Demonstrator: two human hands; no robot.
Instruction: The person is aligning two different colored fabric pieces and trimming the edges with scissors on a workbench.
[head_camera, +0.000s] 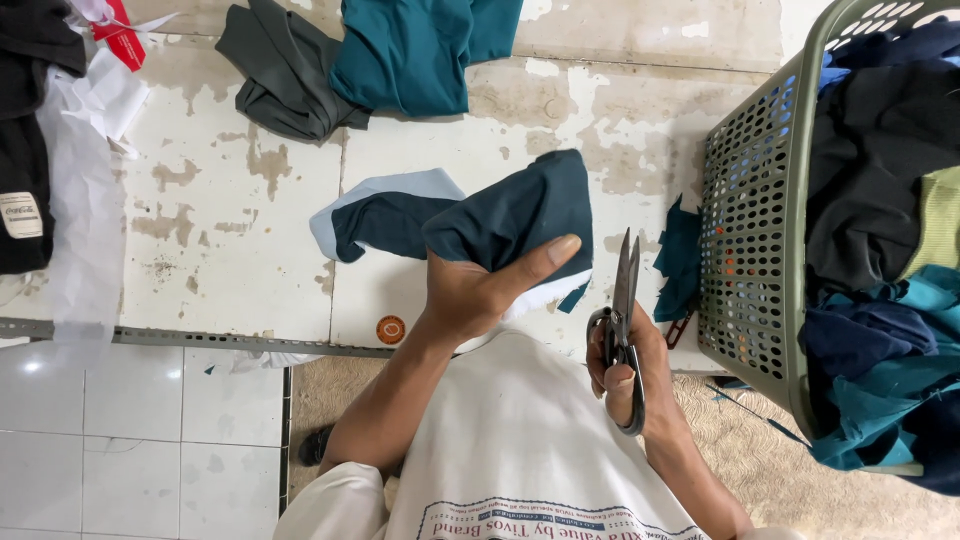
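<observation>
My left hand (470, 295) grips a dark teal piece of fabric (520, 215) with white and pale blue layers, held above the worn white table (230, 220). Its thumb presses on the fabric's lower edge. My right hand (625, 375) holds black-handled metal scissors (624, 300), blades nearly closed and pointing up just right of the fabric, not touching it.
A grey-green perforated basket (755, 230) stuffed with dark and teal cloth stands at the right. A teal scrap (680, 260) lies beside it. Grey and teal garments (340, 60) lie at the table's far side, black cloth and white plastic (80, 150) at the left.
</observation>
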